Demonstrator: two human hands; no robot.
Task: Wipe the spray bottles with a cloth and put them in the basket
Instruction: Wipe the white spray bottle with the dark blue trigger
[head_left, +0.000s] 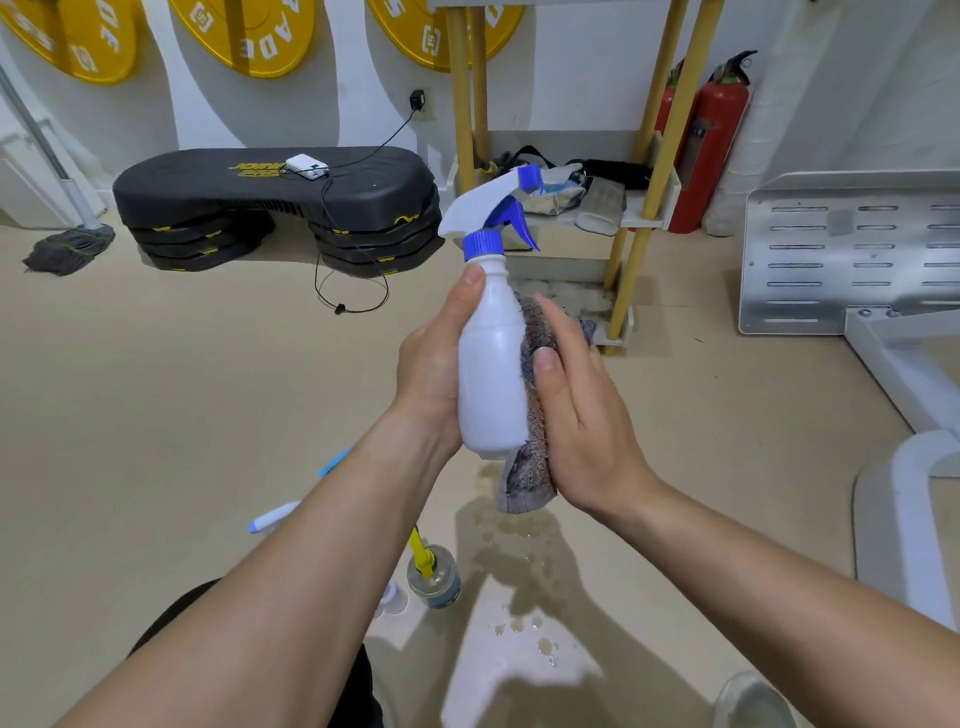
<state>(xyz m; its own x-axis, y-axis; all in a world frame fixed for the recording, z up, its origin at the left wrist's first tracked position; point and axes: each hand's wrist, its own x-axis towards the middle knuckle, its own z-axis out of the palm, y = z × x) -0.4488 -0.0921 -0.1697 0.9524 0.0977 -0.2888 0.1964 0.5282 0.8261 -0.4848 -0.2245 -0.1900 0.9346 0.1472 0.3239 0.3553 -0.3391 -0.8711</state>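
Spray bottle (491, 364) is held nearly upright above the floor (156, 415), long axis vertical, trigger head on top and pointing right. The left grip (431, 358) curls round its body from the left, thumb up by the neck. The right grip (582, 410) sits just to the right, wrapped over the grey cloth (524, 478) and pressing it to the bottle's right flank, so the wipe probably runs along that axis. No basket is in view.

left hand (431, 364): bare, short nails | right hand (587, 415): bare | forearms (311, 545): bare to frame edge | dark garment (171, 618) under left arm
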